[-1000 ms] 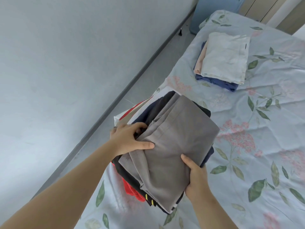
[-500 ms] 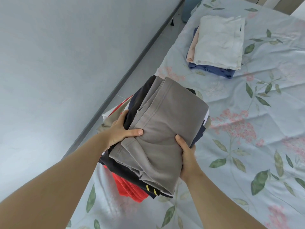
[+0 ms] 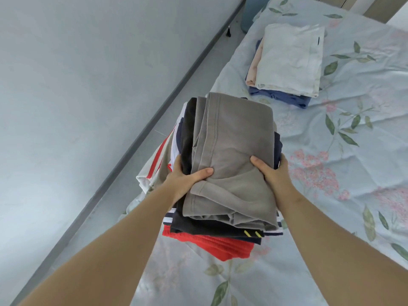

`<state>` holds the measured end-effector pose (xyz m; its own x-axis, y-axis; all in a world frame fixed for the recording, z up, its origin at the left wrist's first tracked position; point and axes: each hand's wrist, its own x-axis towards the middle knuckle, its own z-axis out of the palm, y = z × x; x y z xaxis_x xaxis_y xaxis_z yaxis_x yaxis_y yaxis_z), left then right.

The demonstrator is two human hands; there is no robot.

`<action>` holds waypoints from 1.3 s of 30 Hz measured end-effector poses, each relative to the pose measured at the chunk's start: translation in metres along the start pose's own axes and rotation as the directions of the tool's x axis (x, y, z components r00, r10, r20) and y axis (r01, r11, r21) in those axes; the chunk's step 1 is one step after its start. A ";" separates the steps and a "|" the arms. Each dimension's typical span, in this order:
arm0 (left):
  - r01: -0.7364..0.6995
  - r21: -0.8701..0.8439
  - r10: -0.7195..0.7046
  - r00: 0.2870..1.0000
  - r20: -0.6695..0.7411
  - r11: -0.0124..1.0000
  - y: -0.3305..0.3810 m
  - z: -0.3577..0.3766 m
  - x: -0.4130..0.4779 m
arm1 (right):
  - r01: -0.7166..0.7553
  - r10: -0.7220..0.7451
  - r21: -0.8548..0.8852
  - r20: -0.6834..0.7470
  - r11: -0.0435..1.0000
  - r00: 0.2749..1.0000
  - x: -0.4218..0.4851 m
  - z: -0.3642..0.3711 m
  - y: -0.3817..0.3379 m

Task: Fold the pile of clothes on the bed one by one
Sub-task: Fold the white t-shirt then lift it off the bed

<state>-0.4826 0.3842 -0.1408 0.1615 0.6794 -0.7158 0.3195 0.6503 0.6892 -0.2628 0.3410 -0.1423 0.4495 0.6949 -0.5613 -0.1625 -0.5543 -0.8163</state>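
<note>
Left hand and right hand grip folded stack — above bed.

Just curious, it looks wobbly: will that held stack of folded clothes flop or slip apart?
Probably floppy: a white-and-red garment droops off the stack. Layers may slide; left hand and right hand grip only its sides.

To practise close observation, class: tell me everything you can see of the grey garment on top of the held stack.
The grey garment is folded into a rough rectangle of soft, matte cloth, with stitched seams along its left side and a hem at the near end. It tops a stack of folded clothes held over the bed. The left hand and right hand grip the stack's sides, each thumb pressing on the grey cloth.
</note>
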 end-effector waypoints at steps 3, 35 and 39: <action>0.006 0.005 -0.006 1.000 0.030 1.000 0.007 -0.013 -0.001 | 0.018 -0.081 -0.305 -0.196 0.952 0.977 -0.019 0.009 -0.002; -0.220 0.169 0.255 0.940 -0.226 0.961 -0.010 -0.002 -0.039 | -0.097 0.110 0.237 -0.041 0.967 0.993 -0.079 0.004 0.008; -0.067 0.243 0.113 0.977 -0.183 0.968 -0.033 -0.001 -0.064 | -0.258 0.263 0.268 0.016 0.928 0.965 -0.105 -0.009 0.059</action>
<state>-0.5039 0.3198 -0.1175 0.0232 0.7992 -0.6007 0.5256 0.5014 0.6873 -0.3117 0.2312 -0.1298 0.3766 0.5321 -0.7583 -0.5018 -0.5709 -0.6498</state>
